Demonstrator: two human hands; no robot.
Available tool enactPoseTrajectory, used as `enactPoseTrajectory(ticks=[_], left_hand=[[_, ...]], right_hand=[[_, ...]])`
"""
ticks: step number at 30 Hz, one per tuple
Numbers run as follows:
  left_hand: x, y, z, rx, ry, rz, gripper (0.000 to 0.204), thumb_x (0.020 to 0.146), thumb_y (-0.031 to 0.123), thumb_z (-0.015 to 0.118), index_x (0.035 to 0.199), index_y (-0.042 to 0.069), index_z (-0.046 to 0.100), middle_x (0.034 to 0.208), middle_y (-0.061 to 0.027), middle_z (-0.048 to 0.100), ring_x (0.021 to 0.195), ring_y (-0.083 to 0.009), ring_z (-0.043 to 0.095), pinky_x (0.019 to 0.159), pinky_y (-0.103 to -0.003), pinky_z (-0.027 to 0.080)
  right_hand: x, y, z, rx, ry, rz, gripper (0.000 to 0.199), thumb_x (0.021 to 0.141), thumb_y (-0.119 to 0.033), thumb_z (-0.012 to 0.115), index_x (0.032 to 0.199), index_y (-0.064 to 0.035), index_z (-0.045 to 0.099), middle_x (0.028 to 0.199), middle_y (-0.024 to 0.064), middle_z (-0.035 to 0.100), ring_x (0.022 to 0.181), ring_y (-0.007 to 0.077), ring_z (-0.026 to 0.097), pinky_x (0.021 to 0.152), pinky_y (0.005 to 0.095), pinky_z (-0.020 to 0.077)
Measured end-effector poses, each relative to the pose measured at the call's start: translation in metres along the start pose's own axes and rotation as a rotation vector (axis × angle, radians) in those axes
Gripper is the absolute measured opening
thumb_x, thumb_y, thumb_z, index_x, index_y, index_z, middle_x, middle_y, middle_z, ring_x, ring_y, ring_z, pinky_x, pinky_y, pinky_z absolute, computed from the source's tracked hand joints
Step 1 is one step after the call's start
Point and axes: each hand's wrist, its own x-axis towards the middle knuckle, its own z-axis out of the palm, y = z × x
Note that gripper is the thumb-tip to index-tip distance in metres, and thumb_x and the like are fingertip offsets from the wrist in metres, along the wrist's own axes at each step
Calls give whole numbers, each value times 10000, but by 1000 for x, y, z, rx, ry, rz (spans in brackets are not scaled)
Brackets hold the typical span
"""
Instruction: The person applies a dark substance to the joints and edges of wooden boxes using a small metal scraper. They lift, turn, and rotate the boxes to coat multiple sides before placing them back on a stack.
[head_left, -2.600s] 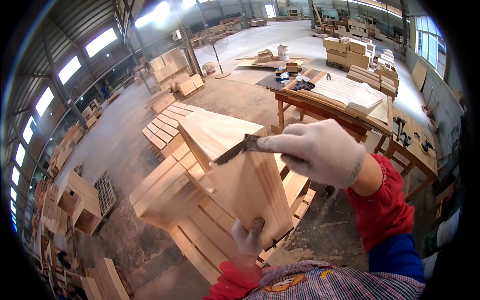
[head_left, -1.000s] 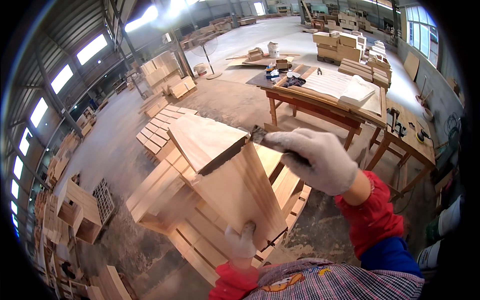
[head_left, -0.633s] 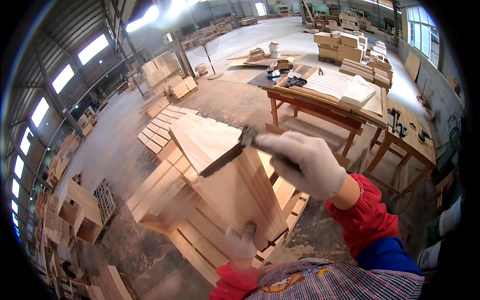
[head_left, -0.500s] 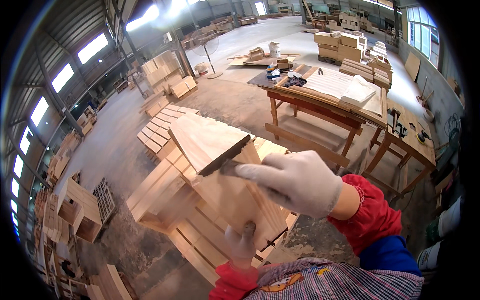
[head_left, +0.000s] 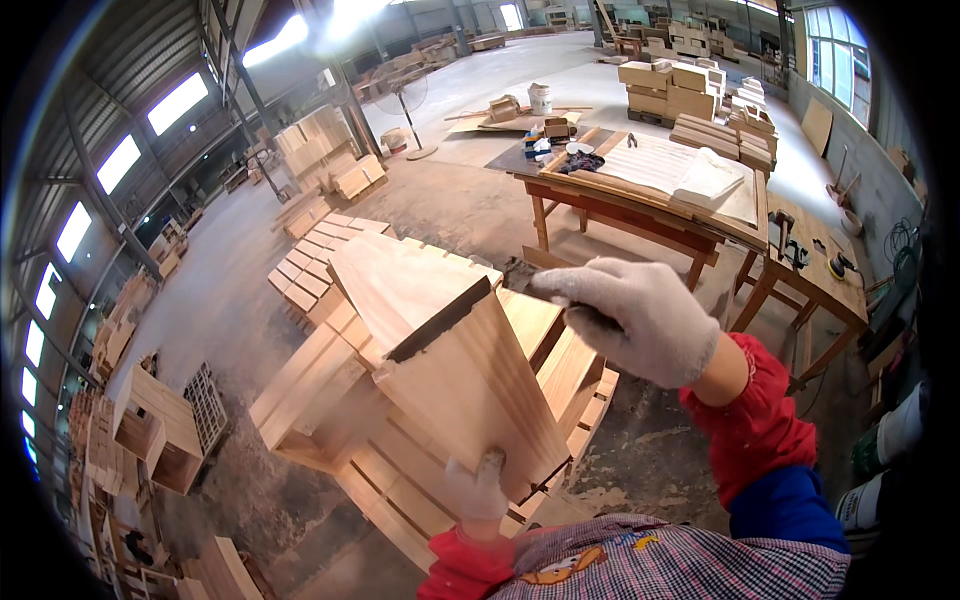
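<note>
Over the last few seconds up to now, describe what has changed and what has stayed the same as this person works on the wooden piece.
The right hand has swung its brush back and forth along the top edge of the wooden box; half a second ago it was down on the wood, now it is lifted off to the right. The left hand has stayed gripping the box's near bottom edge, and the box has hardly moved.

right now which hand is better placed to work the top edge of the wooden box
Right. The right hand holds a brush beside the wooden box's top edge; the left hand steadies its near bottom edge.
</note>
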Motion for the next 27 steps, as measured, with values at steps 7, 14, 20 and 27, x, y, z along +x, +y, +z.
enactPoseTrajectory(ticks=[7,14,20,27], left_hand=[[3,5,6,68,34,47,245,928,177,570,991,-55,613,844,-47,636,748,-120,581,665,-259,468],[4,2,-2,85,-23,66,265,932,224,588,961,-39,599,817,-27,612,718,-112,549,633,-250,438],[1,-2,-6,66,-46,-30,218,914,188,569,933,-28,594,780,-4,564,673,-77,480,591,-236,384],[0,-2,2,-55,-10,12,179,884,133,570,956,-30,594,807,-4,560,668,-65,474,578,-218,361]], right_hand=[[-4,-15,13,62,-8,59,384,844,-82,591,1217,-169,557,866,114,621,679,303,629,578,390,504],[3,-28,-4,-66,-173,64,356,846,-86,598,1201,-117,597,808,92,614,686,287,631,588,366,499],[16,-59,4,-132,-243,-155,439,821,-115,605,1255,-157,553,778,59,589,618,255,624,525,341,509],[35,-76,4,-228,-240,-285,563,739,-125,639,1290,-154,531,785,46,576,594,197,627,485,296,504]])
